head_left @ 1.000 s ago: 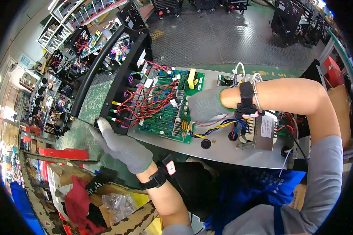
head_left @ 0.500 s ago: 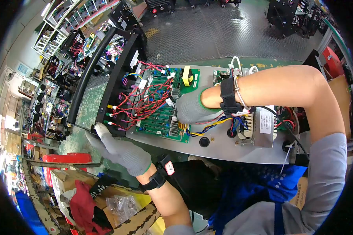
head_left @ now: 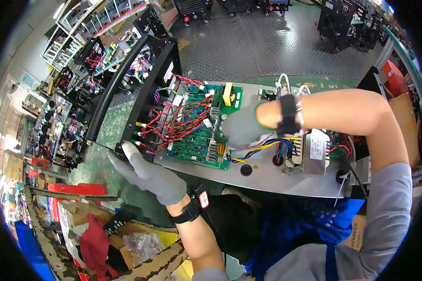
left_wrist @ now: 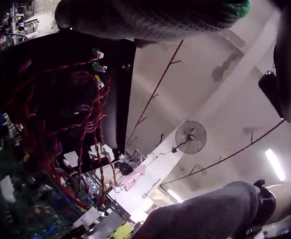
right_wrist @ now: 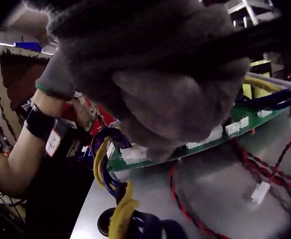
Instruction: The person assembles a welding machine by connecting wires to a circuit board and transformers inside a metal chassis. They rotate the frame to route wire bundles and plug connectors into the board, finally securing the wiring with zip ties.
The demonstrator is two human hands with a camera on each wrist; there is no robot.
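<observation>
In the head view the gloved left hand [head_left: 150, 175] lies at the lower corner of a black panel [head_left: 135, 114], thumb tip against the corner, fingers extended and spread below. The left wrist view shows part of its glove [left_wrist: 150, 19] across the panel's end. The gloved right hand [head_left: 246, 127], blurred, is over the right edge of a green circuit board [head_left: 192, 147]. In the right wrist view its fingers bend down onto the board edge among white connectors [right_wrist: 236, 126]; its fingertips, and anything between them, are hidden. Red wires [head_left: 183, 126] run from panel to board.
The grey metal base plate [head_left: 262, 175] carries a transformer [head_left: 316, 152] and blue-yellow wires [head_left: 255, 153]. A black curved handle [head_left: 117, 86] rises beyond the panel. An open carton [head_left: 70, 225] with a red cloth [head_left: 94, 243] stands at lower left.
The right hand shifted left over the board, then back right toward its edge. The left hand has stayed at the panel corner. The head view has shifted slightly.
</observation>
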